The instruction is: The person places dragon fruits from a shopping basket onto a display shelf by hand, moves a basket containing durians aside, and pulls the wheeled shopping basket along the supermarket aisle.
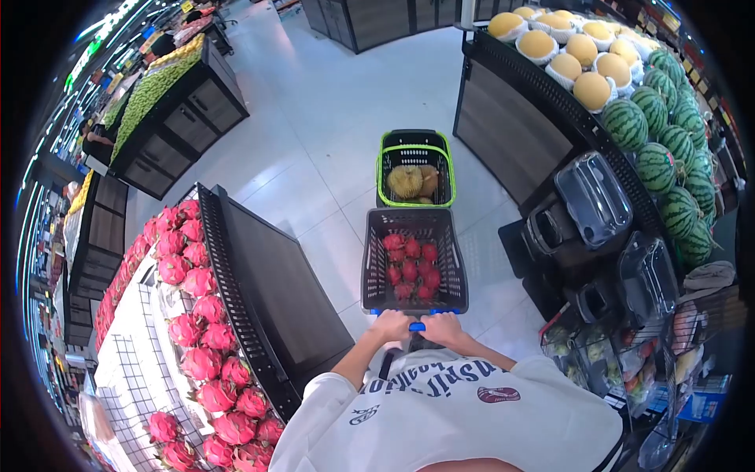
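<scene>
My left hand (pixel 392 325) and my right hand (pixel 442 327) are both wrapped round the blue handle (pixel 417 326) of a shopping cart, close together in front of my chest. Just beyond them is the cart's dark grey basket (pixel 459 275), with several pink dragon fruits (pixel 410 266) inside. Ahead of it sits a black basket with a bright green rim (pixel 451 169). A spiky yellowish fruit, which looks like a durian (pixel 405 181), lies in there beside a rounder brownish fruit (pixel 429 179).
On the left, a display stand (pixel 259 259) bears many dragon fruits (pixel 200 363). To the right, another stand (pixel 511 118) holds netted yellow melons (pixel 582 50) and striped watermelons (pixel 655 167). Clear plastic containers (pixel 591 198) hang near its corner. Pale floor (pixel 330 118) stretches ahead between stands.
</scene>
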Action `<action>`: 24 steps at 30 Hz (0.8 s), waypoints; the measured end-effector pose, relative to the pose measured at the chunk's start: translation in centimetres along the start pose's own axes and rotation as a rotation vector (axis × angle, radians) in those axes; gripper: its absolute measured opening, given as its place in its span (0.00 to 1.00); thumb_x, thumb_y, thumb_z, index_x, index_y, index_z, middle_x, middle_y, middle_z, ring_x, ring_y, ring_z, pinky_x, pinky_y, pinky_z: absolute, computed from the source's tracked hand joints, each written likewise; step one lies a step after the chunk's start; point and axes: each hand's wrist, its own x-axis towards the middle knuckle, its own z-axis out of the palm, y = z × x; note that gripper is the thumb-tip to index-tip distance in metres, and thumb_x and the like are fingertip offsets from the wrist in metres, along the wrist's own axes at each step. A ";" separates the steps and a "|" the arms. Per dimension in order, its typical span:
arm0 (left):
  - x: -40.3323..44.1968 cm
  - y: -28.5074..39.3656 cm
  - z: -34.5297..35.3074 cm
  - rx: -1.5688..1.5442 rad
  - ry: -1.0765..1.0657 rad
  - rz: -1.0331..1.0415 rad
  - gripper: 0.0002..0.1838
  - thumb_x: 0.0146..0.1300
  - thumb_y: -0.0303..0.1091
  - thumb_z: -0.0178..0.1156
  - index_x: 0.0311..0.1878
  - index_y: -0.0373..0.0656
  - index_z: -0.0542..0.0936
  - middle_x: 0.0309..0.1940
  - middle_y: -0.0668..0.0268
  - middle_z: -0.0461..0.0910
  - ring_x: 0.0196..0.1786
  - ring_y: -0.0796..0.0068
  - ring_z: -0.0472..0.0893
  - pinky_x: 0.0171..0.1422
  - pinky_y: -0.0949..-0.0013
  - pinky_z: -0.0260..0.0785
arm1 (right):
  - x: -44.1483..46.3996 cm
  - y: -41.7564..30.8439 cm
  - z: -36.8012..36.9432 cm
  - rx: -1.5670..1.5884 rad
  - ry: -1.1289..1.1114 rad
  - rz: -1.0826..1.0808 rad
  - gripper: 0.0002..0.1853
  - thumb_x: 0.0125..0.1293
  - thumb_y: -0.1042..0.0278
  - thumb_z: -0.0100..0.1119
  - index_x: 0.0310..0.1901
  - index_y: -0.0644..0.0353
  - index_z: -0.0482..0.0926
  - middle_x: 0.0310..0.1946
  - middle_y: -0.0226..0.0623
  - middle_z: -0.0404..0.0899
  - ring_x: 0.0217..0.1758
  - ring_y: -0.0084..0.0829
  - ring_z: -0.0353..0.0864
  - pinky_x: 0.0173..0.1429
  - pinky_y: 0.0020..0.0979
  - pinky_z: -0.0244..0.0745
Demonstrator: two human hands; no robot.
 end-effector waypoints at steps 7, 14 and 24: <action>3.3 1.4 -0.9 -0.007 -0.136 0.122 0.15 0.54 0.39 0.55 0.43 0.46 0.82 0.27 0.52 0.83 0.32 0.50 0.83 0.38 0.50 0.75 | -1.4 2.4 -1.6 0.037 -0.079 0.097 0.13 0.58 0.53 0.56 0.30 0.53 0.82 0.23 0.43 0.82 0.27 0.46 0.83 0.32 0.48 0.74; 7.6 0.3 -1.9 -0.106 -0.159 0.187 0.13 0.56 0.38 0.54 0.43 0.45 0.80 0.27 0.51 0.83 0.32 0.49 0.83 0.39 0.50 0.74 | 0.6 4.7 -4.5 -0.014 -0.184 0.114 0.13 0.57 0.50 0.58 0.30 0.51 0.82 0.25 0.39 0.83 0.29 0.42 0.84 0.33 0.43 0.76; 15.1 0.9 -5.0 -0.145 -0.078 0.186 0.15 0.55 0.36 0.56 0.44 0.42 0.79 0.29 0.49 0.83 0.34 0.49 0.84 0.41 0.50 0.75 | 6.1 11.7 -8.8 -0.114 -0.164 0.048 0.14 0.55 0.47 0.60 0.30 0.48 0.81 0.23 0.36 0.82 0.27 0.40 0.84 0.31 0.42 0.76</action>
